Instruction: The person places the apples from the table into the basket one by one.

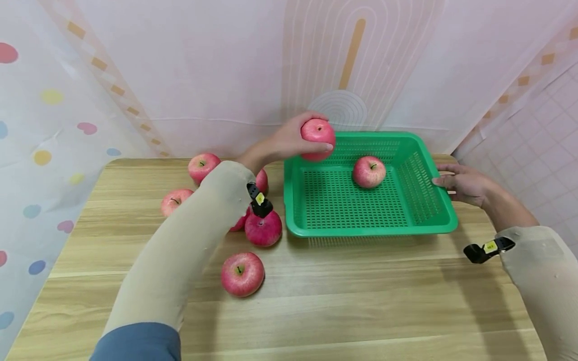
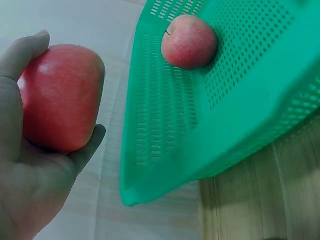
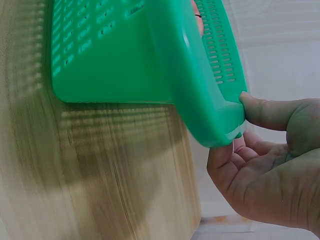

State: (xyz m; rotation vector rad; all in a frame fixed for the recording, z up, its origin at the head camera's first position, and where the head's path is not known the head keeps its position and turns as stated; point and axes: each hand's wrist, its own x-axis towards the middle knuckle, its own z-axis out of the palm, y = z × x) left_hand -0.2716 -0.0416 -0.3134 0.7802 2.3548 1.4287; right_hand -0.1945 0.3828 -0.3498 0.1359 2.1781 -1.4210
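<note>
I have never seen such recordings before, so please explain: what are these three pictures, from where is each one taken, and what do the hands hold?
A person works with two bare hands and wears three cameras. The wide picture comes from the head; the other two come from the wrists. The left hand grips a red apple over the green basket, seen close in the left wrist view. The right hand touches the basket's right rim. One apple in the basket lies there already. Several more apples on the table lie on the wooden table.

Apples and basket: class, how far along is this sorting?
Done: one apple lies in the green basket. In hand: the left hand holds an apple over its rim; the right hand touches its side. Left: about six apples on the table.
</note>
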